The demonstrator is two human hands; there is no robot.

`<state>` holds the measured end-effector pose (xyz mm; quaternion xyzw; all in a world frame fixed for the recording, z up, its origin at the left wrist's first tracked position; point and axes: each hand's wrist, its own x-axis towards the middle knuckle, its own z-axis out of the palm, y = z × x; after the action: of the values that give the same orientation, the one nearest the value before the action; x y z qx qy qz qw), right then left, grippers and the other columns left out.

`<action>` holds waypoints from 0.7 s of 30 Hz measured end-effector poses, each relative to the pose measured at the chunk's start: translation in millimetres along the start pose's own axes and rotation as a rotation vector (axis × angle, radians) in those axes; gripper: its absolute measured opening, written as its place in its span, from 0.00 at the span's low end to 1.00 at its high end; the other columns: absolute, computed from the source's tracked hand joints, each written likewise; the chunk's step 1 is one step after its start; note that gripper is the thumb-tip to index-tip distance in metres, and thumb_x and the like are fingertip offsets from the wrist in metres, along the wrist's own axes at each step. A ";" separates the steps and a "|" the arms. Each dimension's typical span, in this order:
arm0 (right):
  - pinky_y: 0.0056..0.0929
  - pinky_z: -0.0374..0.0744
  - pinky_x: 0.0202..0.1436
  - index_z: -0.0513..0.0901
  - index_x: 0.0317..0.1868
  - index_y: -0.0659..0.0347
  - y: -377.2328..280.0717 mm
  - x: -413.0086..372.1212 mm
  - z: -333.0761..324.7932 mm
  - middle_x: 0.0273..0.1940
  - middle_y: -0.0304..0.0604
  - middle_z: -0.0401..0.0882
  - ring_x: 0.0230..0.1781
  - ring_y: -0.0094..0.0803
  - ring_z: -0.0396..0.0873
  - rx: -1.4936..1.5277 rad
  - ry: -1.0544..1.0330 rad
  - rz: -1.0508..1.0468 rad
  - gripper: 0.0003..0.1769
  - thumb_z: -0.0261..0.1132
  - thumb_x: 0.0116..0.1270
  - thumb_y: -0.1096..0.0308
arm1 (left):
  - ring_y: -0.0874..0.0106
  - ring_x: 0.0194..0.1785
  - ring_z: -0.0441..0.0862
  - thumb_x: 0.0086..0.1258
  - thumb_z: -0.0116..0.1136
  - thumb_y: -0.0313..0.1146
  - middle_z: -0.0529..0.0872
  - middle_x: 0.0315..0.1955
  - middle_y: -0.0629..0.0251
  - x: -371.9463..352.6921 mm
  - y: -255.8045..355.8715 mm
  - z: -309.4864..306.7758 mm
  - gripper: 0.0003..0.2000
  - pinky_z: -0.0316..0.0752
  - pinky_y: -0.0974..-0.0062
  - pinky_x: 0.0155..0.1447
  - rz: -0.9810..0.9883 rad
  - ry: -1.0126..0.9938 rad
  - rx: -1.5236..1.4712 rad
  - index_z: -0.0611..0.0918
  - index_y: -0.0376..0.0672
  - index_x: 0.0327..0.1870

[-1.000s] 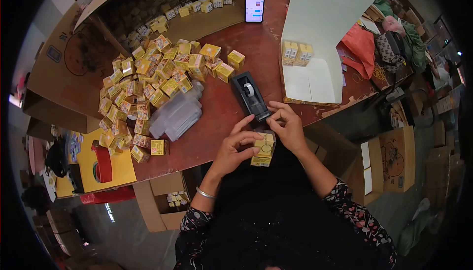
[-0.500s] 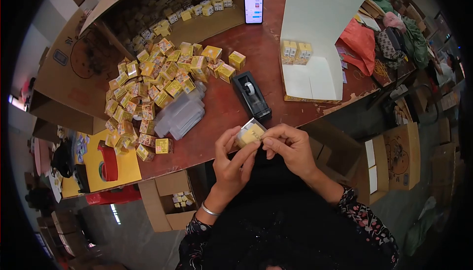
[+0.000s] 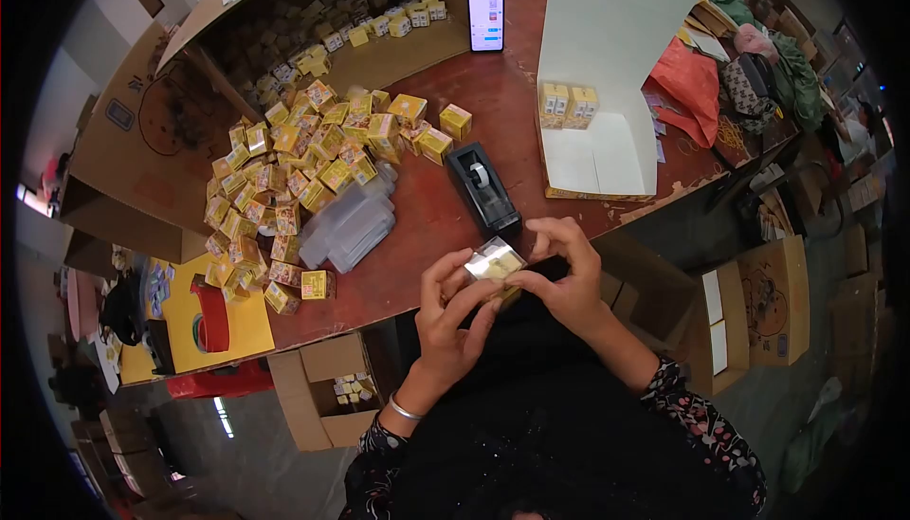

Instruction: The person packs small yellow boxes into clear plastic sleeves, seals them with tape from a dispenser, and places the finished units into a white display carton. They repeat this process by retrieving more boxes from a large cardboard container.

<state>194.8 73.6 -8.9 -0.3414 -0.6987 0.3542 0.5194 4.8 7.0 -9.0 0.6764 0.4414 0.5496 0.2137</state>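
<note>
A small yellow box with a clear, shiny sleeve [image 3: 495, 260] is between my hands, near the table's front edge. My left hand [image 3: 449, 316] grips it from the left, with fingers at its side and thumb below. My right hand [image 3: 567, 283] has its thumb against the box's lower right, while the index finger is raised apart from it. Just beyond stands a black tape dispenser [image 3: 484, 188]. Left of that lie clear plastic sleeves [image 3: 351, 221] beside a heap of small yellow boxes [image 3: 294, 160].
An open white carton [image 3: 599, 155] holds a few yellow boxes at the right. A lit phone [image 3: 486, 21] stands at the back. A large cardboard box [image 3: 427, 51] with small boxes lies back left. A lower carton [image 3: 332, 354] sits below the table edge.
The box in my hands has turned, showing more of its clear sleeve. My right index finger has lifted away from it, and the right thumb has stayed close.
</note>
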 end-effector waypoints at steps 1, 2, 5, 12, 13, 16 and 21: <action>0.38 0.84 0.54 0.83 0.58 0.59 0.8 7.5 -3.1 0.50 0.47 0.83 0.47 0.34 0.82 -0.146 0.004 -0.238 0.27 0.82 0.58 0.71 | 0.58 0.66 0.81 0.67 0.70 0.18 0.71 0.68 0.49 2.9 5.3 -2.6 0.16 0.80 0.65 0.68 -0.040 -0.024 -0.038 0.85 0.41 0.54; 0.45 0.82 0.60 0.86 0.53 0.58 -0.3 16.2 -6.3 0.52 0.47 0.82 0.51 0.39 0.81 -0.291 0.009 -0.476 0.24 0.83 0.55 0.69 | 0.60 0.66 0.80 0.68 0.69 0.18 0.70 0.69 0.50 4.8 8.2 -3.9 0.15 0.79 0.65 0.69 -0.078 -0.047 -0.075 0.84 0.40 0.54; 0.55 0.76 0.69 0.90 0.51 0.52 -2.8 25.2 -12.8 0.58 0.45 0.83 0.58 0.47 0.79 -0.355 -0.116 -0.626 0.23 0.83 0.53 0.62 | 0.57 0.64 0.84 0.65 0.72 0.19 0.73 0.66 0.51 -1.0 5.8 0.6 0.18 0.82 0.64 0.64 -0.284 0.018 -0.376 0.84 0.39 0.55; 0.53 0.71 0.74 0.90 0.57 0.47 -10.8 48.1 -23.7 0.70 0.44 0.77 0.72 0.48 0.71 -0.343 -0.437 -0.477 0.24 0.76 0.61 0.50 | 0.54 0.65 0.83 0.65 0.72 0.19 0.72 0.66 0.51 9.6 12.4 -7.8 0.15 0.81 0.61 0.65 -0.022 -0.046 -0.104 0.84 0.40 0.52; 0.49 0.70 0.76 0.84 0.67 0.49 -6.1 49.9 -25.7 0.72 0.48 0.73 0.75 0.51 0.68 -0.345 -0.489 -0.475 0.33 0.70 0.67 0.42 | 0.52 0.65 0.82 0.64 0.72 0.19 0.73 0.65 0.51 7.4 10.4 -4.4 0.15 0.81 0.60 0.65 -0.023 -0.036 -0.093 0.85 0.41 0.50; 0.41 0.74 0.68 0.66 0.80 0.57 -6.8 40.4 -27.2 0.69 0.51 0.73 0.68 0.46 0.73 -0.007 -0.446 -0.109 0.45 0.60 0.75 0.35 | 0.48 0.66 0.80 0.59 0.73 0.18 0.74 0.63 0.52 11.2 3.7 -2.9 0.15 0.80 0.54 0.67 0.196 -0.029 0.126 0.88 0.47 0.46; 0.17 0.77 0.28 0.59 0.81 0.60 -4.5 17.6 -33.5 0.47 0.44 0.79 0.36 0.24 0.82 0.555 -0.404 0.581 0.41 0.50 0.83 0.38 | 0.48 0.68 0.78 0.57 0.76 0.26 0.73 0.56 0.58 22.7 2.5 0.6 0.13 0.71 0.39 0.72 0.488 -0.085 0.398 0.89 0.55 0.41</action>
<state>222.8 90.8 10.4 -0.2952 -0.5398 0.7190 0.3233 6.4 24.7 5.4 0.8132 0.3557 0.4587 -0.0425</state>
